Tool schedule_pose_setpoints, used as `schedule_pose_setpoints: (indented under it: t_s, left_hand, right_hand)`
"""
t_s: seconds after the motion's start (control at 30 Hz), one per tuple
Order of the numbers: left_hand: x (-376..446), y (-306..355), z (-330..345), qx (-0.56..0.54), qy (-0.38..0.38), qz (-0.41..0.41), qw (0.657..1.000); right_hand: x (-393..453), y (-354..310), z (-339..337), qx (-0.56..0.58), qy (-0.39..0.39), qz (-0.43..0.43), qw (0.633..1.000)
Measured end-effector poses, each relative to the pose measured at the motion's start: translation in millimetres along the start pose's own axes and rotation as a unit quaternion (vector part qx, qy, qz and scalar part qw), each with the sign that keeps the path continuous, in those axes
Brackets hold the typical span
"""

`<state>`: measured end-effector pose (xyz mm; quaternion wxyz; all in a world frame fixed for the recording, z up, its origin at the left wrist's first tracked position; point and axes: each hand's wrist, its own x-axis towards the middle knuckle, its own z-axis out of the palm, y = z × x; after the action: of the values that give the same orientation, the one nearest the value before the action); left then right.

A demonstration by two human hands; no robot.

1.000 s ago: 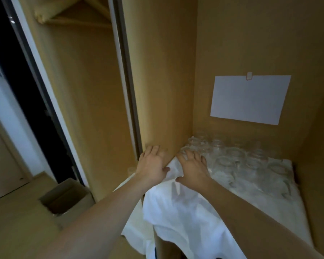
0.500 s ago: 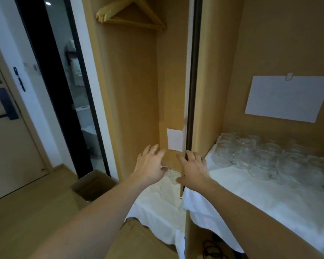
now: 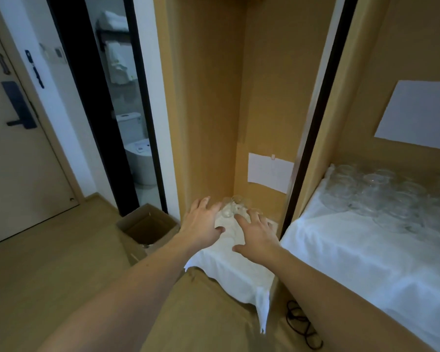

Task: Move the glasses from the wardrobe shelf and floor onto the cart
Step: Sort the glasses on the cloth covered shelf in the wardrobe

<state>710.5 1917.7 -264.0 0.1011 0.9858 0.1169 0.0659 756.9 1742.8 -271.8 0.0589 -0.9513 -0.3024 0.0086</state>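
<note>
The shelf glasses (image 3: 381,194), a large clear cluster on a white cloth (image 3: 341,245) at right, look fragile and slippery; each is best taken round its body. A smaller group of floor glasses (image 3: 233,207) sits in the wardrobe corner, where the left hand (image 3: 203,222) and right hand (image 3: 258,236) reach with fingers spread, holding nothing.

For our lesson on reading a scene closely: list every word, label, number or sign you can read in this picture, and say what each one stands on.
No text can be read.
Small white paper on the wardrobe's back wall: looks blank.
Large white paper above the shelf glasses: looks blank.
Dark door lock: no legible marks.
Wall panels by the doorway: too small and blurred.
Cardboard box: no print visible.
</note>
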Motion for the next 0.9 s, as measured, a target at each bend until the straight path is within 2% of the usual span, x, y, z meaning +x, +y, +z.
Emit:
schedule_pose_setpoints:
  t_s: [0.37, 0.7, 0.9]
  left_hand:
    - [63, -44, 26, 0.016, -0.039, -0.064, 0.997]
    - [156, -50, 69, 0.001, -0.096, -0.031, 0.995]
    - [194, -56, 83, -0.009, -0.106, -0.029, 0.994]
  right_hand:
    - [91, 0, 52, 0.051, -0.053, -0.008, 0.997]
    - [169, 34, 91, 0.09, -0.102, 0.043, 0.99]
    - [204, 46, 102, 0.119, -0.111, 0.069, 0.984]
